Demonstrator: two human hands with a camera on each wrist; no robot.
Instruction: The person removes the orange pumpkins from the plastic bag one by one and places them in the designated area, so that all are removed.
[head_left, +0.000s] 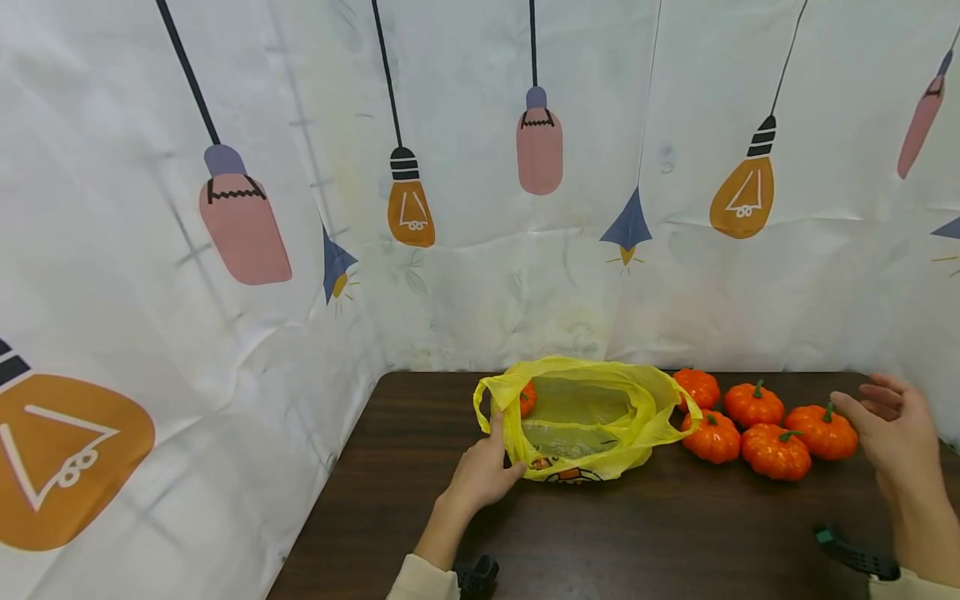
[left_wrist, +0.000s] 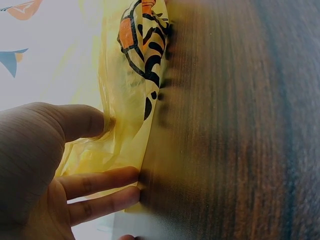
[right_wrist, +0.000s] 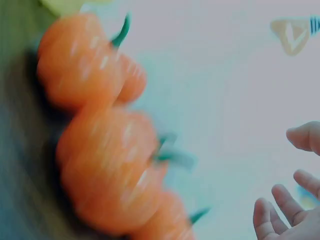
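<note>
A yellow plastic bag (head_left: 652, 425) lies with its mouth spread on the dark table, an orange mini pumpkin (head_left: 528, 403) showing inside its left end. At that end my left hand (head_left: 480, 471) holds the bag's side, its thumb against the crinkled film in the left wrist view; the index finger is hidden there. Several shiny orange pumpkins with green stems cluster right of the bag, the rightmost pumpkin (head_left: 823, 433) being closest to my right hand (head_left: 896, 429). That hand is raised beside it with fingers apart and nothing in them.
The dark wooden table (head_left: 600, 542) meets a white wall hanging (head_left: 480, 300) printed with lamps along its back edge. Another wall of the same cloth (head_left: 247, 433) borders the left side. Dark bands circle both wrists, such as the right wristband (head_left: 855, 554).
</note>
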